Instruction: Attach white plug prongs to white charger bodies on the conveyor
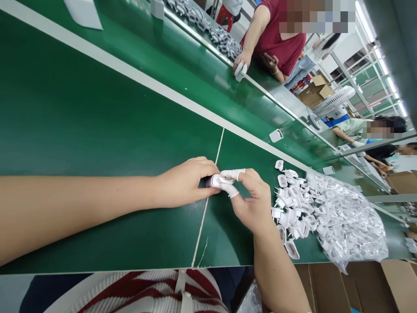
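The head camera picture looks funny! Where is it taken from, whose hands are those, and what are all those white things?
There's no machine here: a camera on a person's head looks forward and down at their own hands. The left hand and right hand hold a small white part between them, partly hidden by fingers. White finger covers wrap the right thumb and a fingertip. On the green worktable, to the right, lie loose white plastic parts, which look like plug casings. Beside them is a clear plastic bag with more inside.
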Demonstrator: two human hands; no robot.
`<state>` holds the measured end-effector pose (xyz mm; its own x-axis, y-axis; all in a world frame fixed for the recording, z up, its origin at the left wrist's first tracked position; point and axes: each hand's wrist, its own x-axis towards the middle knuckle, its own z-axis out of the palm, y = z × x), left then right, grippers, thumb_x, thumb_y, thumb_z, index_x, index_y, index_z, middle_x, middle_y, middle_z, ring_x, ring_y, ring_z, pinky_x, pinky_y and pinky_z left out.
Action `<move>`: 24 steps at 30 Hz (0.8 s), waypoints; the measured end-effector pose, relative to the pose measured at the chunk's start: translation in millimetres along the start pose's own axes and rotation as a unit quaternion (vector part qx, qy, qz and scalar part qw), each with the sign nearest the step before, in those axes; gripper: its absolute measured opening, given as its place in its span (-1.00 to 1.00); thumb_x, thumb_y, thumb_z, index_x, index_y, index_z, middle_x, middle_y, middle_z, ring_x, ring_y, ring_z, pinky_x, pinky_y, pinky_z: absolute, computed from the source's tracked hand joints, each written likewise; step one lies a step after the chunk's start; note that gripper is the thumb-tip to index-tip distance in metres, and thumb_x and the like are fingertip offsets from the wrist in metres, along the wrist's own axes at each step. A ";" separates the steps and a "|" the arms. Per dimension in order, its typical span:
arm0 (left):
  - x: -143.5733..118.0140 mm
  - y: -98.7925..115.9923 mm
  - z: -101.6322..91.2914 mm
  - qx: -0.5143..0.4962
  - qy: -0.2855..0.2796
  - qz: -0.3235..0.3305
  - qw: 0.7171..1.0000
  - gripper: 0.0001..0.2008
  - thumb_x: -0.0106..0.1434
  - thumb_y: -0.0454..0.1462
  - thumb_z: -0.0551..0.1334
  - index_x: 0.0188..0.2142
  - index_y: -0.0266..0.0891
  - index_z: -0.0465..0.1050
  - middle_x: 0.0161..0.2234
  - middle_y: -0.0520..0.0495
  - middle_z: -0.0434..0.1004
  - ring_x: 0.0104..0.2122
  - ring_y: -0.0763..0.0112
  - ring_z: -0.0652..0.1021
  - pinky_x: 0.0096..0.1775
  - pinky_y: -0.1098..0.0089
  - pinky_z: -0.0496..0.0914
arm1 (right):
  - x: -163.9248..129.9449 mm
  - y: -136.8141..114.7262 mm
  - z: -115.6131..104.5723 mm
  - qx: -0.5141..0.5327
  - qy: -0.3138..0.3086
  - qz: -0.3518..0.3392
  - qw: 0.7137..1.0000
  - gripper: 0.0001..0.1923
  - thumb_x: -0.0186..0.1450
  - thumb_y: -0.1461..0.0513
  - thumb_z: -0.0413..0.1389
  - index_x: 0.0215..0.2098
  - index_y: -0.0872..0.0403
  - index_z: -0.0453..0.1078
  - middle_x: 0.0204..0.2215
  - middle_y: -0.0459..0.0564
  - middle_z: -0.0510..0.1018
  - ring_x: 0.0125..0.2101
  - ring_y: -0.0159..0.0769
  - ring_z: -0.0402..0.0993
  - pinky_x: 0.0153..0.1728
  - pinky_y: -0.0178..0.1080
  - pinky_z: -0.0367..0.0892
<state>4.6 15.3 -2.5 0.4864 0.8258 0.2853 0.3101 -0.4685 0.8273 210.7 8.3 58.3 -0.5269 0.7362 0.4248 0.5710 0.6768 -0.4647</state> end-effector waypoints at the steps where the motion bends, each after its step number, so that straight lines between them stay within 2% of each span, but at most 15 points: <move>1: -0.1 -0.2 0.0 -0.001 0.000 0.000 1.000 -0.81 0.37 -0.14 0.23 -0.17 -0.17 0.55 -0.17 -0.07 0.61 -0.12 0.19 0.51 -0.03 0.19 0.39 | 0.4 0.4 0.1 0.002 -0.003 -0.001 1.000 -0.83 0.40 0.28 0.19 -0.10 -0.08 0.56 -0.22 -0.05 0.69 -0.25 -0.24 0.59 -0.19 -0.15 0.52; 6: -0.1 0.0 0.7 -0.013 0.006 0.004 1.000 -0.84 0.36 -0.16 0.25 -0.18 -0.17 0.56 -0.16 -0.06 0.61 -0.11 0.20 0.50 -0.01 0.19 0.38 | -0.7 4.8 4.8 -0.023 0.010 -0.027 0.999 -0.84 0.33 0.33 0.18 -0.19 -0.07 0.51 -0.32 -0.09 0.67 -0.31 -0.25 0.57 0.11 0.04 0.46; 11: 1.2 2.0 1.0 -0.010 0.002 -0.022 1.000 -0.83 0.35 -0.14 0.28 -0.20 -0.17 0.56 -0.19 -0.07 0.60 -0.13 0.18 0.50 -0.05 0.19 0.39 | -3.1 4.1 9.0 -0.008 0.044 0.019 0.999 -0.83 0.33 0.32 0.15 -0.17 -0.08 0.49 -0.27 -0.12 0.68 -0.26 -0.26 0.60 0.26 0.13 0.33; 16: 1.6 0.7 0.7 0.007 0.000 -0.026 1.000 -0.86 0.35 -0.18 0.28 -0.20 -0.18 0.56 -0.19 -0.07 0.59 -0.14 0.17 0.50 -0.05 0.17 0.37 | -1.2 1.2 7.5 -0.035 0.047 0.005 0.998 -0.84 0.36 0.29 0.16 -0.15 -0.10 0.47 -0.29 -0.12 0.67 -0.30 -0.25 0.60 0.29 0.18 0.27; 24: 2.1 0.8 1.1 0.012 0.002 -0.023 1.000 -0.88 0.33 -0.22 0.30 -0.18 -0.18 0.57 -0.18 -0.06 0.60 -0.13 0.18 0.51 -0.01 0.16 0.35 | 0.1 -3.4 6.4 -0.129 0.020 -0.022 0.991 -0.81 0.32 0.32 0.17 -0.15 -0.11 0.44 -0.33 -0.13 0.65 -0.34 -0.23 0.57 0.23 0.12 0.28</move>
<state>6.7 16.3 -1.8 0.4681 0.8478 0.2493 0.3523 -0.4378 0.8272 204.7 6.0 55.0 -0.5315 0.7026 0.4732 0.6936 0.6817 -0.2330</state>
